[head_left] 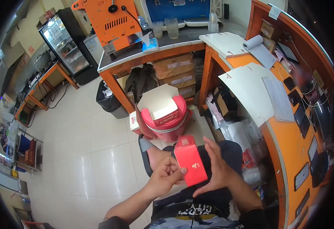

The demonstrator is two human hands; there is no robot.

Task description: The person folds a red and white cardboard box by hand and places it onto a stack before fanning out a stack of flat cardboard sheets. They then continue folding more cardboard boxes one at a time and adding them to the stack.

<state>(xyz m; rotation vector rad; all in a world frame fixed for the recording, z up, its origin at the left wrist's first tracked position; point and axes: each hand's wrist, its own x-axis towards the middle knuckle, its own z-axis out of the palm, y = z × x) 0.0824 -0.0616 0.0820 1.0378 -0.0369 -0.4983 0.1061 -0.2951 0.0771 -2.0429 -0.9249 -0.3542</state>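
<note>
Above my lap is a small red carton box (191, 160) with a handle cut-out at its top and a small gold mark on its face. My left hand (164, 173) grips it by the left edge, thumb across the front. My right hand (217, 166) stands close on the box's right side, fingers and thumb spread. Just beyond, a larger carton tray (160, 107), white inside with red printed edges, rests on a red round cooler (171, 131).
An orange counter (277, 149) on the right bears several phones, papers and large white sheets (247, 89). Ahead, a dark-topped table holds an orange machine (108, 24) and plastic cups (171, 28). A black-lined bin (109, 101) stands below. A glass-door fridge (66, 47) is farther left.
</note>
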